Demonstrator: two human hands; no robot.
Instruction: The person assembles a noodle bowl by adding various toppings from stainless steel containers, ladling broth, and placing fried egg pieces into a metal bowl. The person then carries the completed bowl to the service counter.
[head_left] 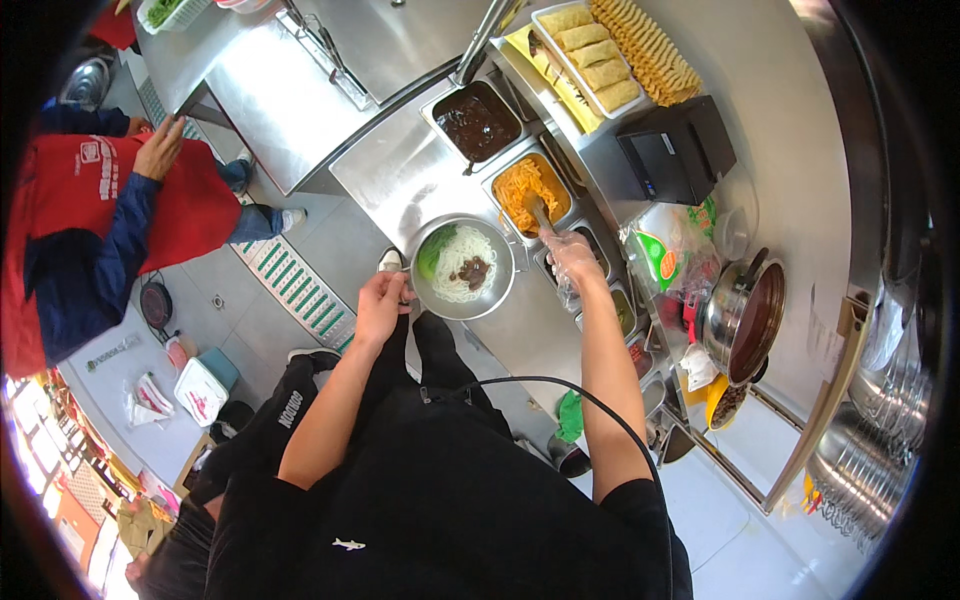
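Observation:
My left hand (382, 308) is closed on the near-left edge of a round metal bowl (425, 300). White noodles (462, 245), green leaves (433, 252) and a dab of dark brown sauce (474, 272) lie in it. A thin clear plastic glove covers my right hand (572, 258), whose fingers are wrapped round the handle of a serving utensil (541, 216); its working end is buried in orange shredded food (522, 190). That food fills a square metal pan (567, 218) set in the counter, just right of the bowl.
Dark sauce fills another pan (478, 122) farther back. Fried rolls (592, 55) sit in a white tray beside a black box (678, 150) on the right shelf. A pot (735, 320) stands lower right. At left, a person in a red apron (190, 210) stands near the steel counter.

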